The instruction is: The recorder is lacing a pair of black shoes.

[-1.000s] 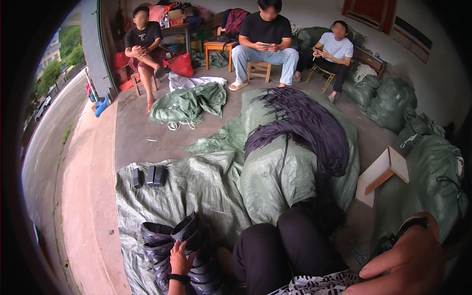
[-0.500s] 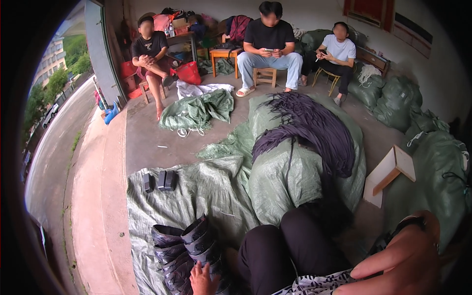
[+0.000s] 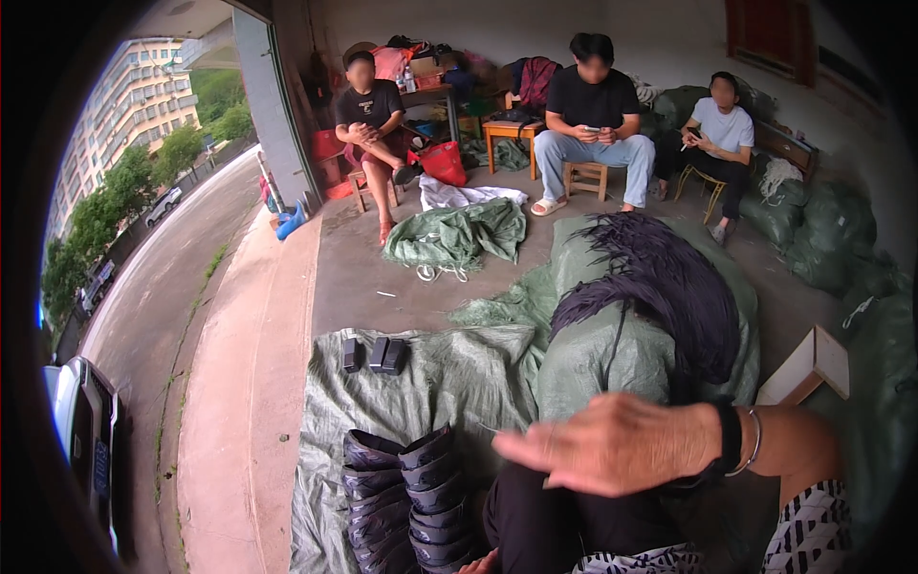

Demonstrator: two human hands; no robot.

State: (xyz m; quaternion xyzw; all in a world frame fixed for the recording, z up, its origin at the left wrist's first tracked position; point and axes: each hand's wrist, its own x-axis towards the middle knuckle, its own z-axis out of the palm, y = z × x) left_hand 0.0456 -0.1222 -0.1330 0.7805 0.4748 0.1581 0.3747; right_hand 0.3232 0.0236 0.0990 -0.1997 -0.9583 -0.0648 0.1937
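My right hand [image 3: 612, 446] is raised over my lap, fingers stretched out toward the left and nothing seen in them. A black band and a silver bracelet circle its wrist. Only a sliver of my left hand [image 3: 480, 562] shows at the lower edge, beside my dark trousers [image 3: 535, 521]; its fingers are mostly hidden. Close to it stand two stacks of nested, curved dark patterned pieces, a left stack [image 3: 375, 497] and a right stack [image 3: 432, 493]. They rest on a pale green woven sheet [image 3: 325, 411]. Several small black blocks [image 3: 387, 355] lie farther up the sheet.
Ahead, a bundle of dark purple strips [image 3: 684, 287] drapes over a stuffed green sack [image 3: 598, 354]. A wooden-edged box [image 3: 808, 368] is at right, near more green sacks [image 3: 832, 234]. Several people sit at the back. A street with a parked car [image 3: 84, 450] is at left.
My right hand has swung up and left across my lap. The left hand has dropped from the stacks to the lower edge. The view has shifted left, so the scene sits farther right.
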